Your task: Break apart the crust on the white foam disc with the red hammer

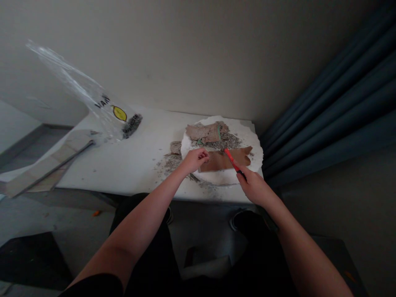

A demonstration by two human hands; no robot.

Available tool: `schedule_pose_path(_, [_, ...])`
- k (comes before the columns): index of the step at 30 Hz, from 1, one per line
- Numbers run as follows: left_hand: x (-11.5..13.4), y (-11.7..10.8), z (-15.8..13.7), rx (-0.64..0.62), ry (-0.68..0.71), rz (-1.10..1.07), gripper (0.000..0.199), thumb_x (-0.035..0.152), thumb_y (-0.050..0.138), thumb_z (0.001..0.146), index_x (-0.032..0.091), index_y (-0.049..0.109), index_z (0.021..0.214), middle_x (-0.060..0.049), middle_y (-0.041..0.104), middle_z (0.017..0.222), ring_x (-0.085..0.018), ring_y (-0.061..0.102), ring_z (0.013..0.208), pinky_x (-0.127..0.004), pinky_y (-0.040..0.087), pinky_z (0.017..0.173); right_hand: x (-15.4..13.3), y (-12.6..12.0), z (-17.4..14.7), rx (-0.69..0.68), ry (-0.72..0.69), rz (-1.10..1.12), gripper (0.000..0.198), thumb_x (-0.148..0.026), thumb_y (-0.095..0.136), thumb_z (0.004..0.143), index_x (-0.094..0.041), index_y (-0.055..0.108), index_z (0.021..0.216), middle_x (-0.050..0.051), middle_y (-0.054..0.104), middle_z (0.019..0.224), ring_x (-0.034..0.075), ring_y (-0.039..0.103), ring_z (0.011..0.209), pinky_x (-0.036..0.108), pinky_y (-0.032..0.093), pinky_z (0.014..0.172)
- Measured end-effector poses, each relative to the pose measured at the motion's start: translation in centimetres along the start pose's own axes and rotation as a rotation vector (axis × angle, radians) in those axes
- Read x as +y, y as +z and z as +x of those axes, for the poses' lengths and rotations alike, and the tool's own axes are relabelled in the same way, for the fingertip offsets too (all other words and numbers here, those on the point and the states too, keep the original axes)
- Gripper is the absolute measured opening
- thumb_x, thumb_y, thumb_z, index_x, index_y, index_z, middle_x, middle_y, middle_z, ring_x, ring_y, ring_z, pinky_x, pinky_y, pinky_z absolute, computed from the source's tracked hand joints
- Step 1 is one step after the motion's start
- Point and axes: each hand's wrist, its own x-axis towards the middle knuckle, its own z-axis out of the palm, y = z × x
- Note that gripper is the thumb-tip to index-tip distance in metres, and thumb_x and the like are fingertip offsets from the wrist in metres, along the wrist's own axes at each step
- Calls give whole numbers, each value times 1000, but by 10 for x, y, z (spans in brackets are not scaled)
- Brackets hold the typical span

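On a low white table point(123, 161) lies a round white slab point(250, 142) carrying brown cardboard-like pieces point(221, 161) and grey crumbled rubble point(227, 141). My right hand point(254, 185) grips a red-handled tool point(232, 161), its tip pointing into the rubble at the slab's middle. My left hand point(196, 159) rests with curled fingers on the slab's left edge, next to the brown piece; whether it pinches anything I cannot tell.
A clear plastic bag point(102, 105) with a yellow label leans at the table's back left. A long pale plank point(46, 165) lies off the left edge. Grey debris point(168, 163) is scattered left of the slab. Dark blue curtain point(334, 107) hangs at right.
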Motion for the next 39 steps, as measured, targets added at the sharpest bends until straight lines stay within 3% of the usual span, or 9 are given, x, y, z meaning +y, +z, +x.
schedule_pose_path(16, [-2, 1, 0, -6, 60, 130, 6, 25, 62, 81, 19, 63, 83, 1, 69, 78, -13, 64, 73, -29, 52, 74, -3, -1, 0, 0, 6, -4, 55, -25, 44, 97, -23, 44, 152, 12, 72, 116, 28, 67, 101, 37, 47, 87])
schedule_pose_path(22, [-2, 7, -4, 9, 110, 170, 6, 24, 60, 83, 19, 60, 86, 0, 67, 81, -13, 63, 74, -30, 50, 75, -10, -7, -7, 23, -3, 108, 54, -27, 43, 98, -21, 45, 152, 9, 73, 96, 22, 67, 79, 33, 49, 75])
schedule_pose_path(25, [-4, 8, -5, 44, 98, 159, 18, 23, 63, 81, 20, 56, 98, 1, 66, 81, -13, 62, 72, -28, 48, 71, -21, -15, -18, 42, -38, 210, 55, -30, 43, 100, -24, 40, 154, 6, 70, 91, 19, 65, 73, 31, 49, 72])
schedule_pose_path(30, [-7, 10, -6, 83, 72, 98, 41, 24, 67, 79, 22, 46, 113, 2, 66, 81, -12, 62, 70, -27, 47, 68, -35, -15, -28, 0, -71, 279, 55, -31, 43, 100, -25, 40, 154, 6, 68, 90, 19, 64, 76, 30, 50, 70])
schedule_pose_path(39, [-8, 12, -7, 98, 65, 73, 42, 25, 66, 78, 22, 45, 113, 3, 66, 80, -11, 60, 69, -26, 46, 68, -40, -10, -30, -1, -91, 249, 56, -30, 43, 100, -25, 38, 155, 9, 72, 106, 21, 67, 87, 33, 51, 79])
